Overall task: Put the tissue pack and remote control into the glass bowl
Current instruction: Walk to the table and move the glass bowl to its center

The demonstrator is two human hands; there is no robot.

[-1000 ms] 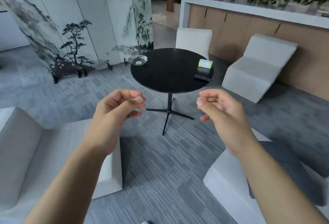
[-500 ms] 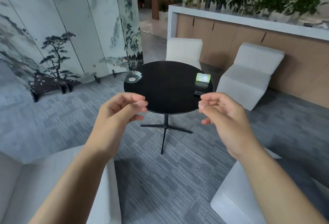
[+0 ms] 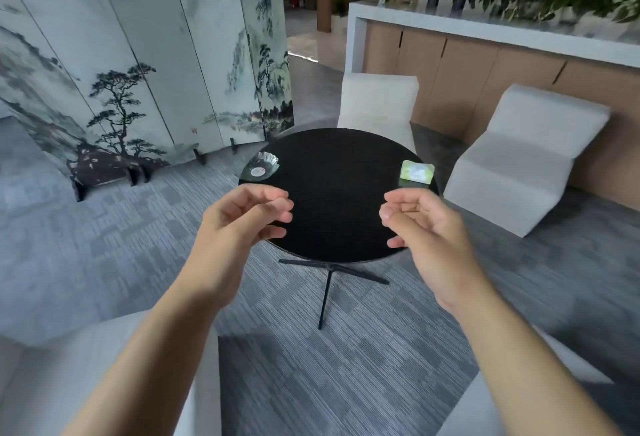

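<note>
While raised, hands (image 3: 242,224) loosely curled

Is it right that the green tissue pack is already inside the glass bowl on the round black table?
No. The head view shows the green tissue pack lying on the round black table near its right edge, while the glass bowl sits apart at the left edge.

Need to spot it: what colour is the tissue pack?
Light green and white; the tissue pack shows best in the head view.

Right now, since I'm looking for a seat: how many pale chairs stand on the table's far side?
2: one pale chair directly behind the round table, another to its right by the wooden counter. Others may lie out of view.
</note>
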